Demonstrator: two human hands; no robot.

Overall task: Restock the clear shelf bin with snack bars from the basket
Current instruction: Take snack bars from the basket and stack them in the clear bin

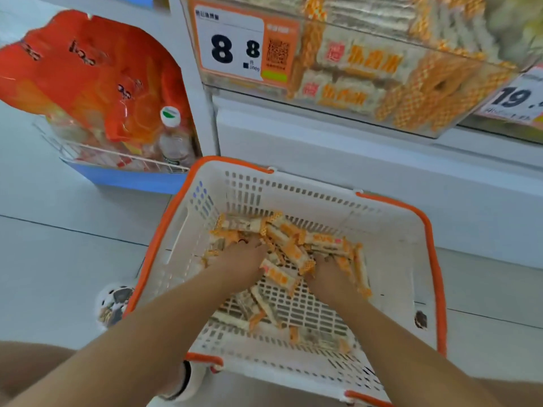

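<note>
Both arms reach down into the basket (pixel 429 230): left hand (pixel 244 259) and right hand (pixel 329 277) dig into the snack bars (pixel 289 248) from either side, probably to scoop a bunch; finger closure is buried, can't tell. More bars lie loose on the basket floor. Clear shelf bin (pixel 367 80) sits above, already well stocked.

My fingertips are buried in the snack bars (pixel 291 251), so I cannot tell what either grip holds. The clear shelf bin (pixel 367 80) is blurred and cut off along the picture's top edge. The right price tag (pixel 517 98) runs off the right edge.
</note>
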